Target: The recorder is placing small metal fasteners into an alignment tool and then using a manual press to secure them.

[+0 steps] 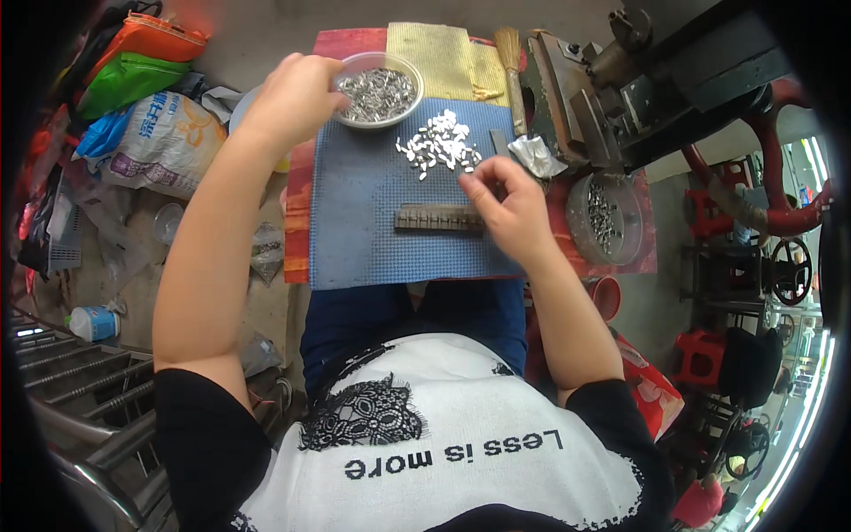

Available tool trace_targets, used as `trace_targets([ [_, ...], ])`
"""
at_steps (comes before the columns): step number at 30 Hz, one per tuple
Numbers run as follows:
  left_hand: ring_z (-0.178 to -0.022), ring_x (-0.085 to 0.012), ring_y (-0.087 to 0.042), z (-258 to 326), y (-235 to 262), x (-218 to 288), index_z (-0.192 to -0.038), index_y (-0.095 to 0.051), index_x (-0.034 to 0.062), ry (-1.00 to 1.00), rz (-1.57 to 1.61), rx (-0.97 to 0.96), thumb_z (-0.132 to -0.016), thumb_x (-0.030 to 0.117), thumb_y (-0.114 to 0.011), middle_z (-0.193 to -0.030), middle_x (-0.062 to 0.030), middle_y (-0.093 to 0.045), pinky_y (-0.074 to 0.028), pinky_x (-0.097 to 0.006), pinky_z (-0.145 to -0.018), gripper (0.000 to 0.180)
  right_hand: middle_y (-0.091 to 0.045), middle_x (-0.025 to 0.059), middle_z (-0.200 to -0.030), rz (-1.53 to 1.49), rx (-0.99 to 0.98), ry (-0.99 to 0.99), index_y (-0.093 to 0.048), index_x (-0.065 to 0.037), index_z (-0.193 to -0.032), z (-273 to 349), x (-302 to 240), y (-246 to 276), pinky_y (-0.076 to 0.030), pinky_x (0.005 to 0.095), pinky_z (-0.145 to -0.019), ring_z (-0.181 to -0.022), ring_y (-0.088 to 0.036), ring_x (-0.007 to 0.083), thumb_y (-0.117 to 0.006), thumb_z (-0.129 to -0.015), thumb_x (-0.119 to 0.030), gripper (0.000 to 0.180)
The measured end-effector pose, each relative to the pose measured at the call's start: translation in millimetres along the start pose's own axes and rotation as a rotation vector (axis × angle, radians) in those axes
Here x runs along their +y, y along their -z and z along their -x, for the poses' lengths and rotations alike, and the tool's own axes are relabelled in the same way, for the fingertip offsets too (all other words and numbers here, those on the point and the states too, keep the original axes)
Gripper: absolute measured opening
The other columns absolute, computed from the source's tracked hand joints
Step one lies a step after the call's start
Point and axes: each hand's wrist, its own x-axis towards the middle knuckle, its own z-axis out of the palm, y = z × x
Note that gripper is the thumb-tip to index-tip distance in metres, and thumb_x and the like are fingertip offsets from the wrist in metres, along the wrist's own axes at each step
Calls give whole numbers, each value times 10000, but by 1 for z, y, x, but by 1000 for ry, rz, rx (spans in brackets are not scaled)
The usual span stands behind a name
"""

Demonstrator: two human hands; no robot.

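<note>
At the far left of the blue mat [350, 213], my left hand [297, 96] curls at the rim of a round clear bowl [362, 122], its thumb reaching over the edge. Small silvery metal pieces [381, 93] fill the bowl. A loose pile of small white oblong pieces [441, 142] lies to the bowl's right. My right hand [510, 208] is closed, thumb and finger together just below the pile; what they pinch is too small to make out. Beneath that hand, a dark metal bar with a row of notches [437, 218] lies crosswise, its right end hidden.
A crumpled white wrapper [537, 157] and a brush [510, 53] lie by the mat's right edge. Beyond stands a heavy dark machine [612, 97]. A second clear bowl [631, 244] holds small metal parts. Yellow textured cloth [430, 58] covers the far edge.
</note>
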Motion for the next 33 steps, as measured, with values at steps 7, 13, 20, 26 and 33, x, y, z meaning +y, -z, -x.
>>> trace_targets([
  [7,-969,-332,-695,-28,-12,18,-1152,-704,-1,-84,-46,-365,-777,110,-771,-996,-193,-726,-527,-411,-885,397,-582,91,-784,81,10,79,-624,-3,-840,-1,-8,2,-457,318,-672,-713,-555,215,-738,-884,-171,208],
  [13,-1052,-328,-665,-20,-37,9,-1133,-752,97,-38,209,-247,-815,241,-774,-1051,-162,-730,-490,-436,-959,350,-584,88,-781,155,-8,216,-623,0,-823,-30,-24,1,-461,324,-696,-740,-564,213,-735,-876,-190,226],
  [20,-1046,-255,-569,-8,-48,8,-976,-814,181,-110,80,19,-804,291,-777,-1016,-30,-718,-405,-422,-947,207,-640,141,-901,338,51,344,-680,-7,-924,-107,-30,-28,-490,392,-816,-898,-616,295,-660,-931,-234,228],
  [26,-1109,-242,-564,-4,-45,-1,-957,-814,179,-158,202,49,-820,287,-766,-1092,4,-717,-380,-428,-993,181,-639,187,-982,551,-121,334,-710,-37,-940,-132,-42,-43,-464,472,-911,-1032,-575,376,-619,-939,-302,281],
  [33,-1304,-258,-511,-8,-45,-10,-1009,-805,176,-176,505,35,-846,283,-752,-1232,-16,-708,-335,-455,-1112,203,-645,182,-976,394,-166,393,-710,-42,-945,-145,-37,-47,-472,469,-896,-999,-583,392,-620,-935,-265,241],
])
